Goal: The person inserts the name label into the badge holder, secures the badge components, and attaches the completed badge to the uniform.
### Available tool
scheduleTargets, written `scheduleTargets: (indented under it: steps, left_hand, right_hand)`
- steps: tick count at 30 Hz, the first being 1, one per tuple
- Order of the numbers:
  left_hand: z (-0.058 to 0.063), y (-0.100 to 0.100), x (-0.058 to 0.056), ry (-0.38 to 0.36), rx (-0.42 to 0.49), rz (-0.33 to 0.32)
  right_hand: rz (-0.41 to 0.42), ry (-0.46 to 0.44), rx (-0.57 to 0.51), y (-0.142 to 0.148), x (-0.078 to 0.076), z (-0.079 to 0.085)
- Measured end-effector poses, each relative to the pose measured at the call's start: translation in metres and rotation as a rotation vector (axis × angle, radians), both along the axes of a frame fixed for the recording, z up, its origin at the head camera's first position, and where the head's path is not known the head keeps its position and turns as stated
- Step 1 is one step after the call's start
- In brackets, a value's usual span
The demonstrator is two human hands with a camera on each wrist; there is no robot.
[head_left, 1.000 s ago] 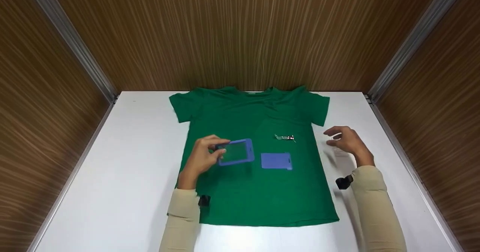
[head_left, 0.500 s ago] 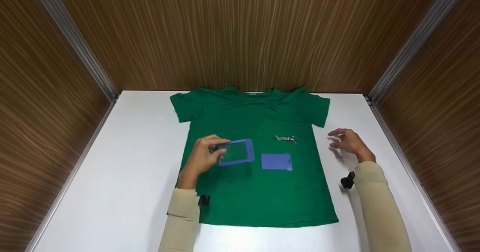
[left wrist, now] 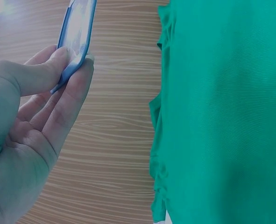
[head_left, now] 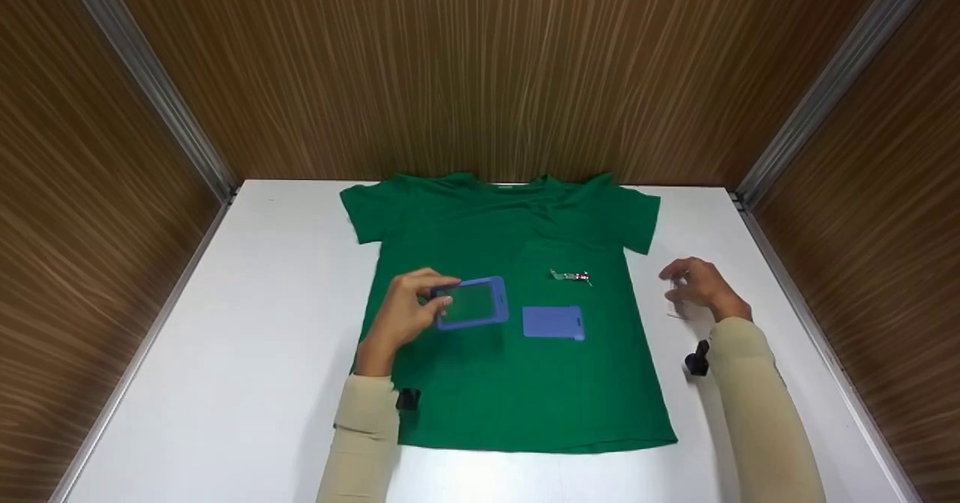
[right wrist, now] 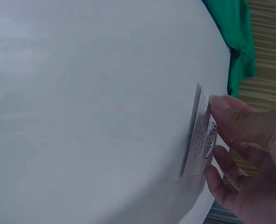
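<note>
My left hand (head_left: 409, 312) pinches one end of a blue-purple badge holder frame (head_left: 501, 300) with a clear window, raised over the green T-shirt (head_left: 525, 390). The left wrist view has the frame (left wrist: 87, 37) edge-on between thumb and fingers. To the right of the shirt, my right hand (head_left: 697, 284) grips a white printed card (right wrist: 201, 135) by its edges. Thumb and fingertips lie on the card's near side in the right wrist view, and it stands tilted close to the white tabletop. A flat blue-purple badge back (head_left: 553, 322) rests on the shirt.
On the shirt, above the badge back, lies a small metal clip (head_left: 571, 276) with a clear strap. The white table (head_left: 262, 323) extends around the shirt, bounded by wood-grain panels (head_left: 480, 68) behind and at both sides.
My right hand has shifted slightly right, and its fingers have closed on the card, which has tilted up from the table. The left hand and frame have stayed in place.
</note>
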State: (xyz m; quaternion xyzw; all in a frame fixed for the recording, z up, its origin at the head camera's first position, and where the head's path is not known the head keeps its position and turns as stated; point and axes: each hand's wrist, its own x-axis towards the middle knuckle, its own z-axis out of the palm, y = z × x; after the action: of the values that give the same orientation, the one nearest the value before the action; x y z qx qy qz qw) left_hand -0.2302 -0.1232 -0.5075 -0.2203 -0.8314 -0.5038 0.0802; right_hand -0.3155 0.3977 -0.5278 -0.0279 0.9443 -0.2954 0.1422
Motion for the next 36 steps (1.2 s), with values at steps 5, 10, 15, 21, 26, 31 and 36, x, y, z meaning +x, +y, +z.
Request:
scheduleTargets:
  steps: [5,10,15,21,26,31,36]
  left_hand:
    - [0.0,0.003,-0.001,0.015,-0.001,-0.009]
    - [0.0,0.005,-0.002,0.01,0.0,-0.016]
    - [0.001,0.006,-0.002,-0.002,-0.006,-0.012]
    - [0.0,0.006,-0.003,-0.012,0.002,-0.017]
    - [-0.002,0.005,-0.002,-0.009,0.001,-0.007]
    - [-0.002,0.002,0.0,-0.014,0.017,-0.003]
    - [-0.003,0.001,0.001,-0.021,0.009,-0.004]
  right_hand:
    - [-0.047,-0.039,0.009,0.005,0.005,-0.002]
    - [-0.075,-0.003,-0.005,0.014,0.008,-0.004]
    - [-0.095,0.027,-0.005,0.023,0.009,-0.004]
    - [-0.104,0.013,-0.028,0.031,0.015,0.002]
    - [-0.108,0.032,-0.072,0.03,0.02,0.008]
    - [-0.128,0.063,-0.128,0.023,0.025,0.014]
    - [-0.177,0.101,-0.193,0.016,0.03,0.018]
